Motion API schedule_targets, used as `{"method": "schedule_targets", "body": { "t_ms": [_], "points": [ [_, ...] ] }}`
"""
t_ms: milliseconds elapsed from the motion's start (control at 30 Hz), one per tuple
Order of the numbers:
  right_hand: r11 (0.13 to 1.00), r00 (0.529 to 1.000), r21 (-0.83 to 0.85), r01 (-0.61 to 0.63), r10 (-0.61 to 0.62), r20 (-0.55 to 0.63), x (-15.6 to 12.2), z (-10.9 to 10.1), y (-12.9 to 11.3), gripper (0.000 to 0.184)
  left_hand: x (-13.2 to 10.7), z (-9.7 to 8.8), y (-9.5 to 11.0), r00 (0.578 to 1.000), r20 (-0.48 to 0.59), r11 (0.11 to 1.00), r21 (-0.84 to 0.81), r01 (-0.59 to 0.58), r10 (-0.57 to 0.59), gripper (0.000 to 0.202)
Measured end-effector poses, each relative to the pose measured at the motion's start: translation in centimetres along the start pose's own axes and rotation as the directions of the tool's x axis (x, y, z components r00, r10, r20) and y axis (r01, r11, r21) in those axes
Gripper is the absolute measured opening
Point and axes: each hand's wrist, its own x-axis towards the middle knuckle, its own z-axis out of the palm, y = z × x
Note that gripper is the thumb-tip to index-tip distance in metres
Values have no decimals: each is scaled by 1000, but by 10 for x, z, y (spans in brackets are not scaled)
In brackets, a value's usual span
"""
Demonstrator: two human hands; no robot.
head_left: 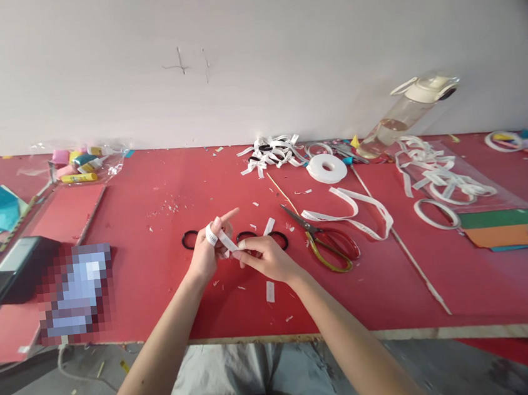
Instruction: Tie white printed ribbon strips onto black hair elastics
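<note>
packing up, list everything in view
ribbon strip: one, white, held
rings: three visible, black, centre
scissors: one, red and yellow, middle
ribbon loop: one, white, right
scraps: several, white, middle
tape roll: one, white, back
ribbon pile: one, mostly white, back
ribbon tangle: one, white, right
bottle: one, clear, back right
card: several, green, orange, right
phone: one, blurred, left
bag: one, clear, back left
table: one, red, below
left hand: one, bare, centre
right hand: one, bare, centre
</note>
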Motion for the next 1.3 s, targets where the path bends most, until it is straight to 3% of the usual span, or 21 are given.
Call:
{"method": "schedule_targets", "body": {
  "t_ms": [133, 333, 433, 567, 700, 800, 900, 967, 1067, 1167, 1233, 1300],
  "points": [
    [993, 995, 59, 99, -98, -17, -2, -1, -2, 30, -1, 1, 1, 996, -65, 984, 170, -44, 56, 58],
    [974, 963, 104, 202, -178, -202, -4, -8, -6, 26, 1, 4, -2, 993, 9, 914, 389, -111, 117, 58],
    [969, 959, 111, 222, -196, -204, -4, -11, -7, 23, 3, 2, -5, 992, 45, 861, 493, -124, 118, 57],
    [971, 951, 83, 226, -201, -233, -4, -12, -9, 22, 5, -1, -8, 991, 93, 679, 721, -136, 99, 51],
    [964, 964, 160, 214, -182, -193, -5, -11, -9, 31, 4, -1, -12, 979, 203, 388, 901, -197, 26, 20],
    [959, 982, 247, 140, -102, -160, -7, -12, -7, 43, 0, 3, -13, 932, 356, 237, 913, -331, -70, 27],
    [955, 983, 286, 80, -28, -181, -7, -14, -5, 45, -5, 7, -10, 843, 522, 283, 835, -472, -134, 31],
    [950, 976, 310, 46, 24, -217, -6, -15, -4, 41, -9, 9, -6, 803, 573, 370, 791, -488, -166, 31],
    [934, 973, 358, -14, 96, -212, -4, -15, -1, 35, -13, 11, 0, 761, 614, 599, 696, -397, -209, 40],
    [911, 984, 409, -49, 116, -139, -3, -14, 4, 34, -16, 9, 4, 693, 674, 811, 539, -225, -256, 51],
    [917, 986, 393, -71, 124, -112, -2, -12, 7, 33, -16, 7, 5, 656, 702, 881, 458, -117, -278, 57],
    [935, 983, 342, -94, 140, -114, -1, -10, 9, 30, -16, 5, 4, 659, 708, 923, 381, -55, -253, 63]
  ]
}}
